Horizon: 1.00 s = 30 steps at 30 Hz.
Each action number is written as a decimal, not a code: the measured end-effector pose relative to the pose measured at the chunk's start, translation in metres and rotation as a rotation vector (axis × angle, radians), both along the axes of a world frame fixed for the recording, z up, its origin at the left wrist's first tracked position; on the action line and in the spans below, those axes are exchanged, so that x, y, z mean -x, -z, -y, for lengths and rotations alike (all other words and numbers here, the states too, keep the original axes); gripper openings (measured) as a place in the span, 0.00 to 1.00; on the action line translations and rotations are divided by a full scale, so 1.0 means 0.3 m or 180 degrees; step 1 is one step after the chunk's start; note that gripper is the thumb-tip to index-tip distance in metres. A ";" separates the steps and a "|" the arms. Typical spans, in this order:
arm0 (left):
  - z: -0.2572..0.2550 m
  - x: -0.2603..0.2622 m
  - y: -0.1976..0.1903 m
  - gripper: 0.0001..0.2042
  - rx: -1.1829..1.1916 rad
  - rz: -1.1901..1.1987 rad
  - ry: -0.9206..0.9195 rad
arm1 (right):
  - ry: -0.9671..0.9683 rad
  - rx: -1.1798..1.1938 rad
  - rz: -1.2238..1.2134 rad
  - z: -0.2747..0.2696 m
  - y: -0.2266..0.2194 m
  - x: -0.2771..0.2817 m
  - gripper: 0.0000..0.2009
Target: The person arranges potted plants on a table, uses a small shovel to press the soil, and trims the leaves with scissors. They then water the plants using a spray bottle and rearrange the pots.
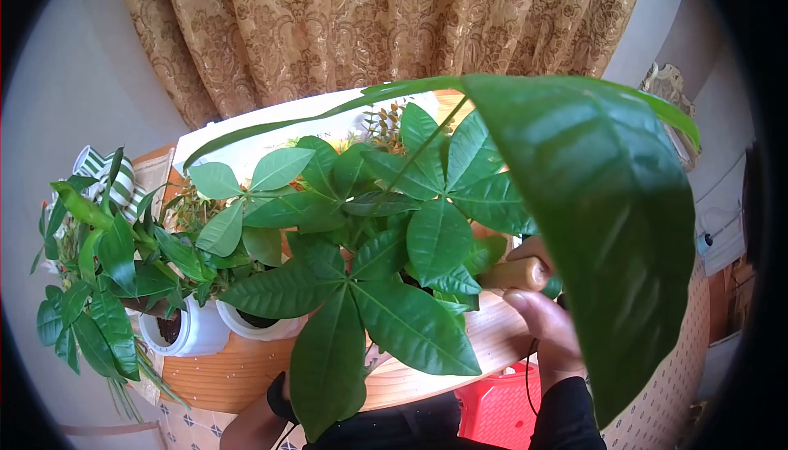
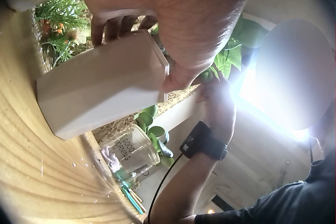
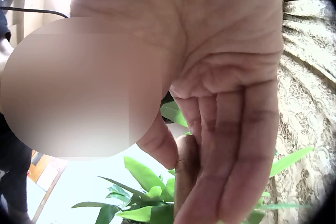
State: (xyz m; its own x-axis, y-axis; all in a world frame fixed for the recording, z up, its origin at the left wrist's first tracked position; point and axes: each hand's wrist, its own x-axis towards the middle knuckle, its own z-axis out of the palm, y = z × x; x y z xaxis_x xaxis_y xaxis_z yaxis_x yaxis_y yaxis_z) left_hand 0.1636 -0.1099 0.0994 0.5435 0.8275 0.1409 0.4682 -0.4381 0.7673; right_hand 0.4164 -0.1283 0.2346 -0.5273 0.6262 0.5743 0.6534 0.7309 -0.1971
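Observation:
My left hand [image 2: 178, 19] grips a white tapered plant pot [image 2: 100, 85] by its rim, thumb on one side and fingers on the other. In the head view that hand is mostly hidden under the broad green leaves of a potted plant [image 1: 439, 241]. Between thumb and fingers, my right hand [image 1: 554, 327] holds a rounded wooden handle [image 1: 513, 274]. The right wrist view shows the same handle pointing down among leaves; the tool's far end is hidden. One large leaf [image 1: 599, 204] hangs close to the head camera and covers part of the right hand.
Two white pots with dark soil, a nearer-left one [image 1: 209, 335] and another [image 1: 267, 331], stand on the wooden table [image 1: 460, 360]. Leafy plants [image 1: 107, 261] crowd the left end. A clear cup [image 2: 131, 153] holds slim tools. A red stool [image 1: 501, 409] stands below the edge.

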 end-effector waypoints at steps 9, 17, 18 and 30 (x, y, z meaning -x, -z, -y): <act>0.006 0.008 0.015 0.18 0.0026 0.0112 0.0006 | 0.0087 -0.0227 -0.0542 0.001 0.088 -0.001 0.10; 0.009 0.016 0.029 0.18 0.0053 0.0207 0.0021 | 0.0130 -0.0264 -0.0542 0.005 0.079 0.010 0.10; 0.021 0.024 0.037 0.18 0.0056 0.0218 0.0024 | 0.0132 -0.0263 -0.0542 0.006 0.080 0.011 0.10; 0.033 0.046 0.065 0.18 0.0102 0.0362 0.0035 | 0.0240 -0.0448 -0.0446 0.018 0.021 0.041 0.11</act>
State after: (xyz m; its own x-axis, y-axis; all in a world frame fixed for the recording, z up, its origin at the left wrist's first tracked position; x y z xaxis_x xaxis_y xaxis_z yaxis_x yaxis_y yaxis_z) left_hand 0.1498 -0.1197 0.0797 0.5345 0.8267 0.1758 0.3726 -0.4172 0.8289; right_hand 0.4042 -0.1336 0.2282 -0.3909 0.5693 0.7233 0.6807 0.7077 -0.1891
